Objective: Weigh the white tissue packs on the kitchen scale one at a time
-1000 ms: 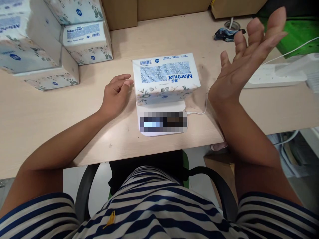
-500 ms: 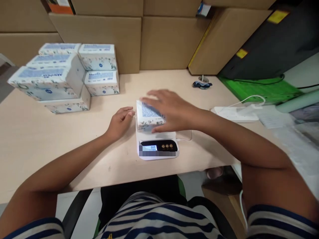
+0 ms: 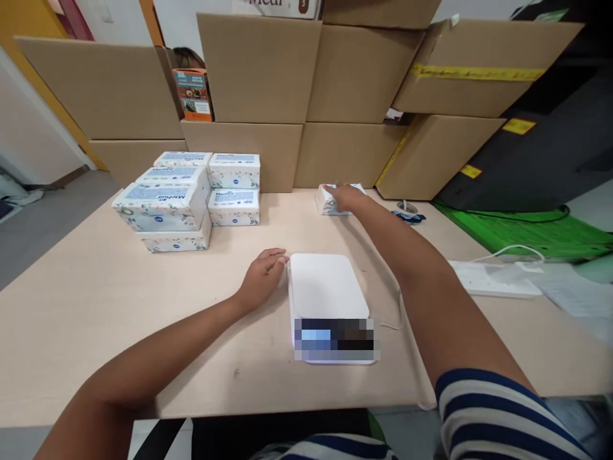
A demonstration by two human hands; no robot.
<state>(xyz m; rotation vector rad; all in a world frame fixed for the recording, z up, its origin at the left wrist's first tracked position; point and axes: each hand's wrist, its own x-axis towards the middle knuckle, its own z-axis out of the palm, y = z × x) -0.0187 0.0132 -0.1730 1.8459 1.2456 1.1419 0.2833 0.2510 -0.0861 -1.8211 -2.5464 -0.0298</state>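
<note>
A white tissue pack [image 3: 326, 203] with a floral print sits at the back of the table against the cardboard boxes. My right hand [image 3: 343, 197] reaches over it from above and grips it. A white digital scale [image 3: 325, 284] stands in front of me, its plate bare and its display blurred out. Resting on the table at the scale's left edge is my left hand [image 3: 263, 278], holding nothing. Its fingers are loosely extended, with the tips at the rim.
Several tissue packs [image 3: 160, 203] are stacked at the back left. Cardboard boxes [image 3: 249, 150] line the back. On the right lie a tape roll [image 3: 407, 206], a dark blue patterned item [image 3: 409, 218], a white power strip [image 3: 493, 281] and a green crate [image 3: 527, 230]. A thin cable [image 3: 401, 310] runs from the scale.
My right hand has carried the tissue pack off the scale to the back of the table. My left hand stays beside the scale. The camera view has tilted up.
</note>
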